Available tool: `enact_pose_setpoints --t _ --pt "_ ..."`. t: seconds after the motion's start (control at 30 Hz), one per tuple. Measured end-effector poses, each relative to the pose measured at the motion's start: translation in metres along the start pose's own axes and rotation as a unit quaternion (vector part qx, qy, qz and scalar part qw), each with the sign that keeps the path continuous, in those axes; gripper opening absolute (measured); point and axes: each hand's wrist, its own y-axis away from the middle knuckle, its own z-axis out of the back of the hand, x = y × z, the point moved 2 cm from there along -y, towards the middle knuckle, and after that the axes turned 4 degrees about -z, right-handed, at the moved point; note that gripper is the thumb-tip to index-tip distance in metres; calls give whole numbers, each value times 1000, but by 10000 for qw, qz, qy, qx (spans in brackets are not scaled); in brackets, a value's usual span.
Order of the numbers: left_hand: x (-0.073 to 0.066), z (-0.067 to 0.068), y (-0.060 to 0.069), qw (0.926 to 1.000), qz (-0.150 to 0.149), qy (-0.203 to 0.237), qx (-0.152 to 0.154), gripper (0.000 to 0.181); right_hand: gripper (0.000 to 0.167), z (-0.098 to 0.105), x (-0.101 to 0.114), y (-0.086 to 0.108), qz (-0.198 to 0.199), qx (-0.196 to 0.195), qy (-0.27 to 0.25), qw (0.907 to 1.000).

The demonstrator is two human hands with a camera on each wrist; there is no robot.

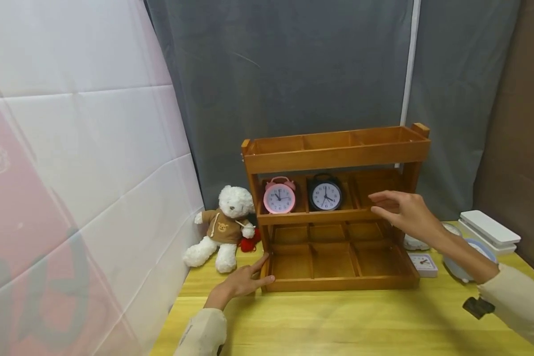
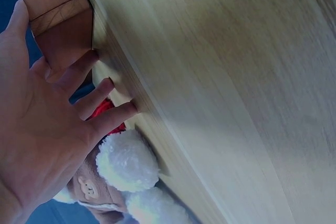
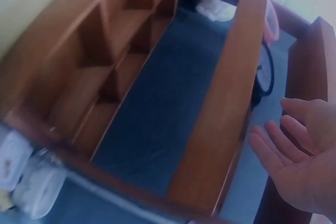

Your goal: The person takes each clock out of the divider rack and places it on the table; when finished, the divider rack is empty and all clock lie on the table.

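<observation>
A wooden tiered shelf with divided compartments stands on the table. On its middle tier sit a pink alarm clock at the left and a black alarm clock in the centre. My left hand touches the shelf's lower left corner with fingers spread, as the left wrist view also shows. Before the right end of the middle tier hovers my right hand. In the right wrist view this hand has loosely bent fingers and holds nothing.
Left of the shelf sits a white teddy bear in a brown hoodie, beside a red item. At the right are a small square clock, a round blue-rimmed clock partly behind my forearm, and stacked white boxes.
</observation>
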Motion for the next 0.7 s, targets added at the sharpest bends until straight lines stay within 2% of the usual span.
enact_pose_setpoints --t 0.2,0.33,0.57,0.7 --pt "-3 3 2 9999 -61 -68 -42 88 33 -25 14 -37 -101 286 -323 9990" --pt "-4 3 2 10000 -33 -64 -34 88 38 -39 20 -56 -345 392 -400 9978" --pt "-3 1 2 10000 63 -62 12 87 53 -54 25 -70 -684 715 -203 9949" --pt "-3 1 3 10000 68 -65 7 86 57 -59 26 -76 -834 1032 -150 9910"
